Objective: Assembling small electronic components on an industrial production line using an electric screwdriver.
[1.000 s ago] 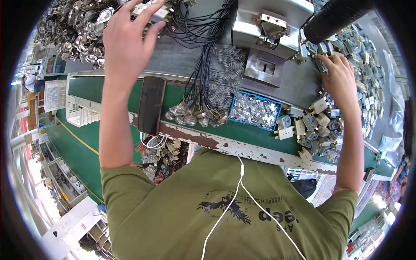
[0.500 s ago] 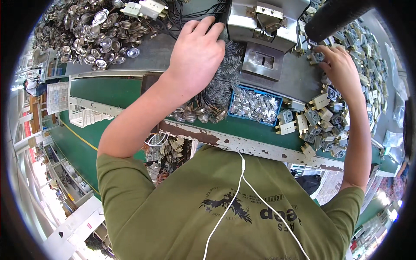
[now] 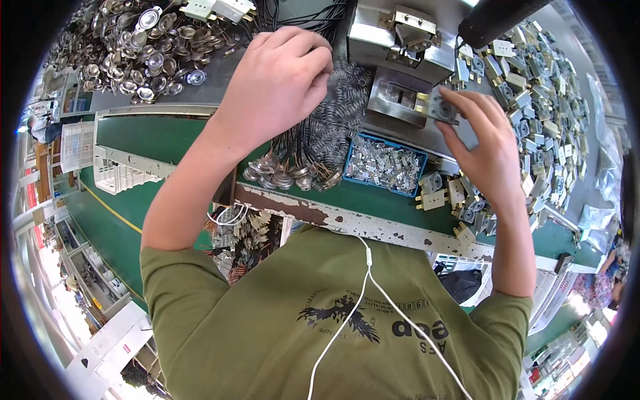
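Observation:
Between the thumb and fingers of my right hand [image 3: 485, 137] is a small grey plug part [image 3: 440, 108] with brass-coloured prongs pointing left. It is held at the right end of the metal fixture block [image 3: 399, 97], which has a slotted recess in its top. My left hand [image 3: 277, 83] is curled closed near the black wires [image 3: 325, 23]; whatever its fingers hold, if anything, is hidden. Just right of it lies a heap of small springs [image 3: 339, 100]. Behind the fixture block stands a metal press [image 3: 407, 41].
A blue tray [image 3: 385, 189] of small metal pieces sits nearest me. Many round metal discs [image 3: 143, 60] are piled at far left, with more wired discs [image 3: 287, 175] near the edge. Grey plug parts [image 3: 533, 113] cover the right side. A black cylinder [image 3: 497, 20] overhangs the far right.
My right hand has moved left from the pile, bringing the plug part to the fixture block. My left hand has shifted left and slightly nearer, its fingers curling more.

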A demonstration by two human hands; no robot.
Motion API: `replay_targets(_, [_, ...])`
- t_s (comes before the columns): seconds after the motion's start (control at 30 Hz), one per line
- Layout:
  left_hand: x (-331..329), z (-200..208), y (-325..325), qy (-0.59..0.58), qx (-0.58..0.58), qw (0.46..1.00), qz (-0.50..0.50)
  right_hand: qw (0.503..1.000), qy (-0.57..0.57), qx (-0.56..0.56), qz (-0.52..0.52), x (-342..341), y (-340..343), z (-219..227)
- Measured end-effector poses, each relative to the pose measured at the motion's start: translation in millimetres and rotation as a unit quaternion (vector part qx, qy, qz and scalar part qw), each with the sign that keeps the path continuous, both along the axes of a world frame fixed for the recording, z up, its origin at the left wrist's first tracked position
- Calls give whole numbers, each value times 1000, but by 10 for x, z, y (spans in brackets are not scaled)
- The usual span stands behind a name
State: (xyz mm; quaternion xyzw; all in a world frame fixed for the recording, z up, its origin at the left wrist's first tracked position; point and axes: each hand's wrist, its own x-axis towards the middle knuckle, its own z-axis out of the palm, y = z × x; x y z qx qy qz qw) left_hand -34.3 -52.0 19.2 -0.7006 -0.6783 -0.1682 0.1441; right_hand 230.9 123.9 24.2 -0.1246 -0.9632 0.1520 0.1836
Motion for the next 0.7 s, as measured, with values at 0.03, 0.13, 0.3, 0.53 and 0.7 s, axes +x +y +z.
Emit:
replay_targets(0.03, [-16,6,-2,-43,-2,999,-10,1000,8,-14,-7,-51,-44,-7])
replay_targets(0.13, [-31,31,-13,-111,9,994,-17,999,33,-36,4,-166,-64,-103])
replay_targets(0.3, [-17,29,-33,-197,-34,980,4,1000,6,-23,-5,-335,-69,-250])
replay_targets(0.53, [-1,85,-50,-359,-69,931,17,999,35,17,27,-357,-103,-254])
replay_targets(0.7, [-20,109,-29,-438,-80,895,-14,1000,26,-11,12,-501,-227,-84])
